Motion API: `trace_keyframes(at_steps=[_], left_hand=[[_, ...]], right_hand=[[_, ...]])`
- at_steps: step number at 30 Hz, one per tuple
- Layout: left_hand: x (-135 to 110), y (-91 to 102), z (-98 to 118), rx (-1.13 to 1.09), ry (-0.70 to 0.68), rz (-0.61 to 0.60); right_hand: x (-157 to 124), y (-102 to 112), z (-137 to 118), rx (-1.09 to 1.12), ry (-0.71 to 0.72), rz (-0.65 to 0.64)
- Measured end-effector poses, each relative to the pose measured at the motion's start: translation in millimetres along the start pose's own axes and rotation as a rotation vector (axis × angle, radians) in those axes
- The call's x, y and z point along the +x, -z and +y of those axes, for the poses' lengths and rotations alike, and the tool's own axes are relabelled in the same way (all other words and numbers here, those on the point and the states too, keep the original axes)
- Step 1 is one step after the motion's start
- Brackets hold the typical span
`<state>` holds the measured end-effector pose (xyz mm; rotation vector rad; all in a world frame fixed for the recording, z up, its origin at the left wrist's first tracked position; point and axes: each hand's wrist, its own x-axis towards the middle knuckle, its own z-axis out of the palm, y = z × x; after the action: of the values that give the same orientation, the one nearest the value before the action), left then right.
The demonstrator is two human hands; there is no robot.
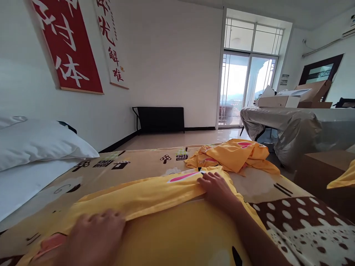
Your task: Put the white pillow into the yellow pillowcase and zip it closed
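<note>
A yellow pillowcase [155,195] lies flat on the bed in front of me, its far part folded over in a long strip. A pink and white print shows near the strip's right end. My right hand [219,190] rests at that end with its fingers curled onto the cloth. At the strip's left end, my left hand [95,236] is over the cloth, blurred by motion, its fingers hard to make out. Just beyond my right hand lies a crumpled orange-yellow cloth [235,155] with pink prints.
The patterned bed sheet [146,159] spreads under everything. A white pillow [41,144] lies at the left. A cardboard box [324,177] stands at the right, near a plastic-covered table [294,122] holding boxes. A black folded frame [161,119] leans on the far wall.
</note>
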<state>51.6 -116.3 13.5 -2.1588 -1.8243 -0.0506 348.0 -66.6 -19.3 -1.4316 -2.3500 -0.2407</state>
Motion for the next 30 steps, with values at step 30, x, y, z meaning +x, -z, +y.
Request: trace_keyframes(at_steps=[30], left_hand=[[87.4,-19.0,157.9,-0.293,-0.764,-0.046]], right_hand=[[20.2,-2.6,70.0,0.525,-0.239,0.061]])
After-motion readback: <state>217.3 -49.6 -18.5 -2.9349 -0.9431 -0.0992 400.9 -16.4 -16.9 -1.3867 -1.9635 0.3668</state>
